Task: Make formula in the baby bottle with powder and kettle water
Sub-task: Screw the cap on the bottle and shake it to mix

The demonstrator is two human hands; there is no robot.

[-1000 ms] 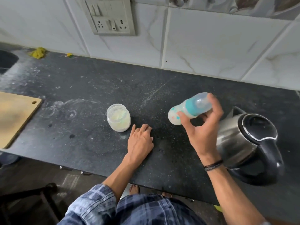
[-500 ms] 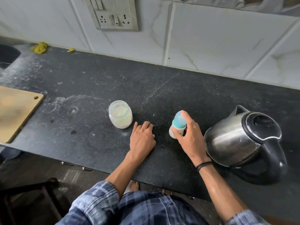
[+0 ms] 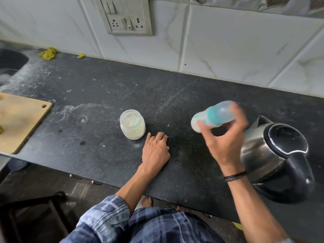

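Observation:
My right hand (image 3: 226, 141) grips the baby bottle (image 3: 213, 115), a clear bottle with a teal collar and a clear cap, above the black counter. The bottle lies tilted, base to the left, and is blurred by motion. Whitish liquid shows at its base end. My left hand (image 3: 156, 149) rests on the counter, fingers relaxed, just right of the open powder jar (image 3: 132, 124), which holds pale powder. The steel kettle (image 3: 273, 155) with its black lid shut and black handle stands at the right, behind my right hand.
A wooden cutting board (image 3: 19, 120) lies at the left counter edge. A sink (image 3: 10, 62) and a yellow scrap (image 3: 48, 53) are at the far left back. A wall socket panel (image 3: 126, 16) is above. A dark stool (image 3: 35, 213) stands below the counter.
Half a second ago the bottle stood low and upright near the counter; my right hand has swung it back up and tilted it sideways. My left hand has stayed put.

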